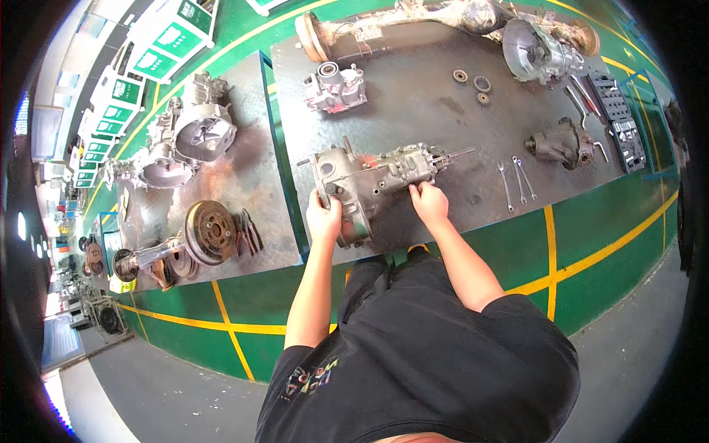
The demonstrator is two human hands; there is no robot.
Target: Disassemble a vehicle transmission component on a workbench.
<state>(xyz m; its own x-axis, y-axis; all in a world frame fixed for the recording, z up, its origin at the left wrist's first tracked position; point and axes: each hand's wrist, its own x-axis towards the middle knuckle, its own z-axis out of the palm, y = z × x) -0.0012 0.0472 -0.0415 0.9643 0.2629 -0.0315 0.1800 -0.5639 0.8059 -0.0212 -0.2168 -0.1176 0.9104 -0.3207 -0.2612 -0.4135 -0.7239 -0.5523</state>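
A grey metal gearbox (384,176) lies lengthwise at the near edge of the workbench, its wide bell end to the left and a thin shaft pointing right. My left hand (323,217) is closed on the rim of the wide end, thumb on the near face. Under the narrower right part, my right hand (429,202) grips the casing's near side with the thumb up. The fingertips of both hands are hidden behind the metal. Whether the gearbox rests on the bench or is slightly raised, I cannot tell.
Right of the gearbox lie several wrenches (523,181) and a dark differential housing (563,144). A socket set (617,111) sits at the right edge. Farther back are a smaller housing (335,87), loose gears (481,84) and an axle (443,18). Another bench (255,159) at left carries gearboxes and a brake drum (212,232).
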